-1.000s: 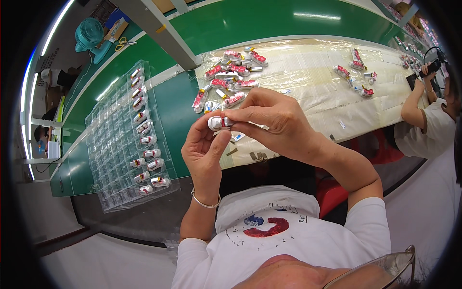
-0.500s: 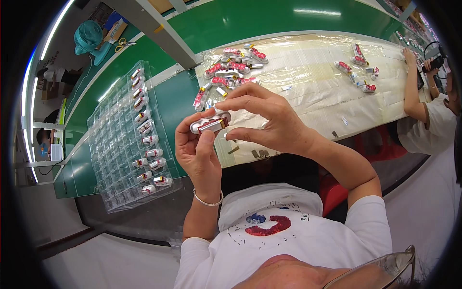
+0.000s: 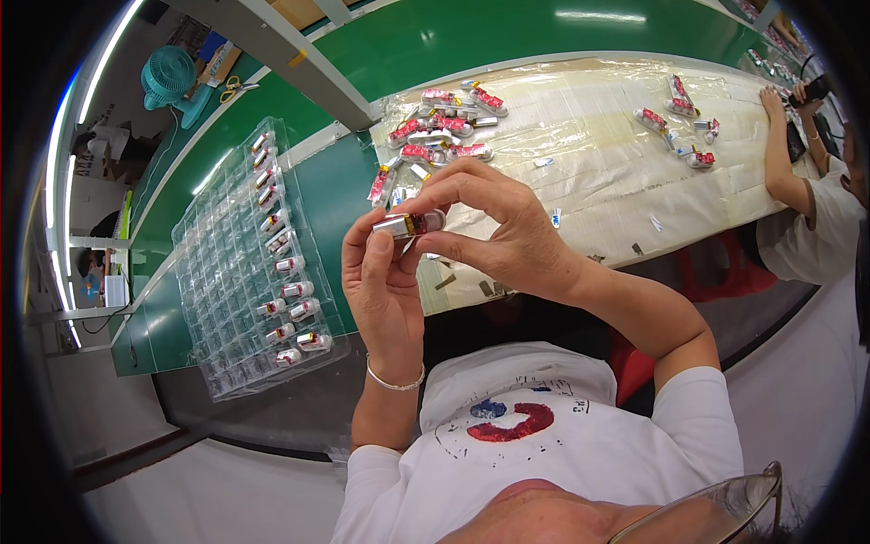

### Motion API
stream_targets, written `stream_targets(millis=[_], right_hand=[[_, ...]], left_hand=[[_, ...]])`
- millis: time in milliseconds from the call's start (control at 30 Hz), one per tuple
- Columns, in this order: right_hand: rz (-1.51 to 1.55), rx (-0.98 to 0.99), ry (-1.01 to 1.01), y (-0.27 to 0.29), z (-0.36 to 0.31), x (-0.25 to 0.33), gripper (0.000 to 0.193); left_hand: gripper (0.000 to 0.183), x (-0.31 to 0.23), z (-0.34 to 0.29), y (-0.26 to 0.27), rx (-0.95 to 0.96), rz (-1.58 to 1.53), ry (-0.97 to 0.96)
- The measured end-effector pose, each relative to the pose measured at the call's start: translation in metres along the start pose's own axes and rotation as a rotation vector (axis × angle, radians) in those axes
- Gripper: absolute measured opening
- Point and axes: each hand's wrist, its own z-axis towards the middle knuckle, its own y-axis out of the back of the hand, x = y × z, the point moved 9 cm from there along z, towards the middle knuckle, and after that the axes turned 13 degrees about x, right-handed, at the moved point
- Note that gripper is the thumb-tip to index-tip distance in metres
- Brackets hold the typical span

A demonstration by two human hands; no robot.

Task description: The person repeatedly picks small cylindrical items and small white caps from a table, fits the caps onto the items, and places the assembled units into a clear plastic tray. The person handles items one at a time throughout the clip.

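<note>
In the head view, the left hand [image 3: 388, 304] grasps a small silver, red and white device [image 3: 395, 227] just left of the frame's centre, and the right hand [image 3: 521, 231] pinches its right end between fingers. At left, a clear compartment tray [image 3: 222, 281] rests on the green desk [image 3: 333, 192].

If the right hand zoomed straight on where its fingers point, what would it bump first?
Probably the small silver-and-white part held in the left hand. The right hand may already touch it; depth is unclear.
</note>
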Motion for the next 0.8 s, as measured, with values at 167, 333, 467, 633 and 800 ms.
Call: stream_targets(millis=[167, 333, 467, 633, 800], right_hand=[[0.001, -0.02, -0.01, 0.001, 0.001, -0.001, 0.024], [0.081, 0.001, -0.024, 0.001, 0.0, -0.007, 0.024], [0.161, -0.032, -0.064, 0.0, -0.003, -0.009, 0.023], [0.017, -0.037, -0.023, 0.003, -0.001, -0.003, 0.021], [-0.021, -0.098, -0.039, 0.006, -0.002, 0.005, 0.017]], left_hand=[[0.026, -0.001, 0.002, 0.0, -0.006, 0.045, -0.015], [0.024, -0.007, 0.001, -0.006, 0.01, 0.172, -0.096], [0.023, -0.01, 0.001, -0.004, 0.032, 0.238, -0.155], [0.022, -0.011, -0.001, -0.006, 0.066, 0.308, -0.207], [0.024, -0.015, -0.002, -0.012, 0.111, 0.385, -0.277]])
